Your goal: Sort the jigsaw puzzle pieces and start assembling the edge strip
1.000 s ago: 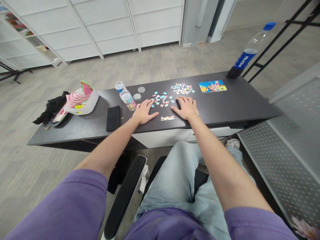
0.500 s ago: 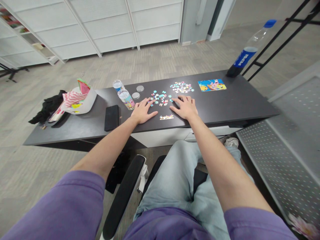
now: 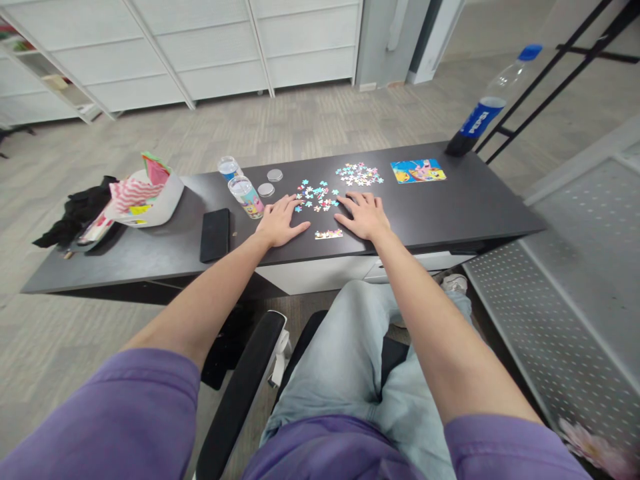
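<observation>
Both my left hand [image 3: 278, 222] and my right hand [image 3: 367, 216] rest on the dark desk with fingers spread, holding nothing. Between their fingertips lies a loose cluster of jigsaw puzzle pieces [image 3: 318, 195]. The left fingertips reach the cluster's left edge; the right index finger is close to its right edge. Nearer me, between the thumbs, sits a short joined strip of puzzle pieces [image 3: 329, 235]. Farther back is a denser pile of puzzle pieces [image 3: 359, 175]. A colourful cartoon picture card [image 3: 418, 171] lies flat to the right of that pile.
Two clear printed canisters [image 3: 247, 197] stand left of my left hand, beside two round silver lids [image 3: 267, 190]. A black phone [image 3: 215, 235] and a white basket [image 3: 165, 204] with cloths are farther left. A Pepsi bottle [image 3: 479, 119] stands at the desk's far right corner.
The whole view has shifted slightly, so the desk appears a little farther left. Both hands keep nearly the same pose around the puzzle pieces.
</observation>
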A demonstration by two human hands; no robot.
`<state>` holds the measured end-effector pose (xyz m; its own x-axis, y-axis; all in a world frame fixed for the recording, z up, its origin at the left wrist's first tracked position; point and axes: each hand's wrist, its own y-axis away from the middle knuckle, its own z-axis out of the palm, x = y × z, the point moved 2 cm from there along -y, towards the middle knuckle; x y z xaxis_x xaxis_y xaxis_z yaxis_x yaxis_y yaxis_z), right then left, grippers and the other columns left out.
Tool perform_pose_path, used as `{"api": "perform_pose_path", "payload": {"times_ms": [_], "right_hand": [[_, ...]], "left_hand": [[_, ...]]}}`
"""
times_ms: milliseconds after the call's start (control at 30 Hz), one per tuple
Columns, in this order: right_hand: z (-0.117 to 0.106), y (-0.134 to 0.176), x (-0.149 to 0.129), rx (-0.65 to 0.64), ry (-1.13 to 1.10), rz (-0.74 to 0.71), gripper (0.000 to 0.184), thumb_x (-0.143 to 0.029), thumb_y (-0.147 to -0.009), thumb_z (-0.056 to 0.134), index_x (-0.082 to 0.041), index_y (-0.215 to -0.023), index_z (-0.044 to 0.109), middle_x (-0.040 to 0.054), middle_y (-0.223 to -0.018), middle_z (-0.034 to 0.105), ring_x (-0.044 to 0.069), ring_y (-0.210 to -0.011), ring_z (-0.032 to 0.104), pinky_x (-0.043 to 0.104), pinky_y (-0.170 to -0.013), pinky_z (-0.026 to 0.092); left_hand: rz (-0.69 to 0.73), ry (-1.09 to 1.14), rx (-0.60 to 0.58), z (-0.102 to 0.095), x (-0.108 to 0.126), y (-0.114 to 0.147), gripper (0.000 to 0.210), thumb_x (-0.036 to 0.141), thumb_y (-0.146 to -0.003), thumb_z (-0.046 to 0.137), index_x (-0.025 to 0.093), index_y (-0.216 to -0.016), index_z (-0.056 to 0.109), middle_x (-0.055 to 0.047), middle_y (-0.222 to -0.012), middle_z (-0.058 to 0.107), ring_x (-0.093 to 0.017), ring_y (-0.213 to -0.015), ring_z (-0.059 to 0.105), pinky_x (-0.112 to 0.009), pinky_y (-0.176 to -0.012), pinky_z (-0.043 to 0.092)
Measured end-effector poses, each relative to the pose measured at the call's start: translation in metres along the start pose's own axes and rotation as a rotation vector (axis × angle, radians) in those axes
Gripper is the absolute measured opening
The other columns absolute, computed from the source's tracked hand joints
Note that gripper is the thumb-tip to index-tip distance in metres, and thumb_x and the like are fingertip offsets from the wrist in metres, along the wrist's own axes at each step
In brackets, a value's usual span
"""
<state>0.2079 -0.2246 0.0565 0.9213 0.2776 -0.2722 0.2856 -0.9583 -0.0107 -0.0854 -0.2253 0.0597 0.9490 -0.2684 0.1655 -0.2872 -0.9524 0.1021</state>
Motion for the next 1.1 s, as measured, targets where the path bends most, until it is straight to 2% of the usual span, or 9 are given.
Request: {"api": "perform_pose_path", "payload": {"times_ms": [200, 333, 500, 667, 800, 933, 1100], "right_hand": [[-0.001, -0.006, -0.002, -0.05, 0.014, -0.074, 0.081, -0.053, -0.129, 0.052, -0.024, -0.205, 0.051, 0.0083, -0.215, 0.041, 0.05, -0.19, 0.042, 0.075, -0.157, 0.03], [-0.003, -0.017, -0.002, -0.038, -0.001, -0.08, 0.08, -0.058, -0.131, 0.047, -0.023, -0.202, 0.055, 0.0087, -0.213, 0.046, 0.047, -0.191, 0.042, 0.073, -0.157, 0.032], [-0.004, -0.034, -0.004, -0.017, -0.029, -0.07, 0.086, -0.064, -0.131, 0.041, -0.019, -0.203, 0.054, 0.0104, -0.211, 0.049, 0.051, -0.19, 0.043, 0.073, -0.156, 0.035], [-0.004, -0.048, -0.009, -0.034, -0.045, -0.13, 0.083, -0.067, -0.131, 0.036, -0.028, -0.2, 0.06, 0.0027, -0.21, 0.052, 0.048, -0.188, 0.046, 0.07, -0.158, 0.033], [0.0, -0.058, -0.011, -0.059, -0.034, -0.176, 0.083, -0.068, -0.129, 0.039, -0.028, -0.199, 0.063, 0.0019, -0.211, 0.05, 0.046, -0.189, 0.044, 0.064, -0.159, 0.028], [0.003, -0.061, -0.011, -0.051, -0.022, -0.175, 0.087, -0.075, -0.129, 0.034, -0.032, -0.198, 0.064, 0.0005, -0.212, 0.05, 0.046, -0.189, 0.042, 0.063, -0.16, 0.026], [0.003, -0.054, -0.012, -0.013, -0.018, -0.188, 0.09, -0.079, -0.129, 0.028, -0.033, -0.197, 0.065, 0.0037, -0.207, 0.057, 0.044, -0.187, 0.048, 0.063, -0.159, 0.031]], "left_hand": [[0.0, 0.012, 0.002, -0.001, 0.002, 0.001, 0.093, 0.064, -0.126, 0.059, 0.023, -0.207, 0.043, -0.013, -0.219, 0.032, -0.037, -0.208, 0.028, -0.062, -0.165, 0.034], [0.008, 0.025, 0.012, 0.0, 0.001, 0.0, 0.092, 0.063, -0.124, 0.061, 0.025, -0.206, 0.046, -0.013, -0.218, 0.035, -0.038, -0.207, 0.03, -0.063, -0.165, 0.036], [0.019, 0.076, 0.026, 0.002, -0.003, -0.002, 0.093, 0.068, -0.122, 0.062, 0.027, -0.205, 0.05, -0.011, -0.218, 0.037, -0.039, -0.207, 0.031, -0.065, -0.166, 0.036], [0.024, 0.106, 0.046, 0.006, -0.006, -0.002, 0.093, 0.074, -0.118, 0.061, 0.041, -0.205, 0.052, -0.001, -0.216, 0.042, -0.039, -0.206, 0.034, -0.067, -0.166, 0.038], [0.026, 0.126, 0.057, 0.008, -0.009, -0.004, 0.096, 0.075, -0.115, 0.061, 0.046, -0.205, 0.049, 0.002, -0.215, 0.043, -0.04, -0.205, 0.035, -0.07, -0.165, 0.04], [0.015, 0.129, 0.054, 0.007, -0.009, -0.003, 0.099, 0.075, -0.114, 0.06, 0.045, -0.208, 0.045, 0.001, -0.215, 0.042, -0.039, -0.206, 0.035, -0.07, -0.166, 0.039], [0.001, 0.112, 0.036, 0.004, -0.006, -0.001, 0.104, 0.075, -0.115, 0.056, 0.034, -0.21, 0.043, -0.002, -0.217, 0.039, -0.036, -0.206, 0.033, -0.064, -0.167, 0.036]]}}
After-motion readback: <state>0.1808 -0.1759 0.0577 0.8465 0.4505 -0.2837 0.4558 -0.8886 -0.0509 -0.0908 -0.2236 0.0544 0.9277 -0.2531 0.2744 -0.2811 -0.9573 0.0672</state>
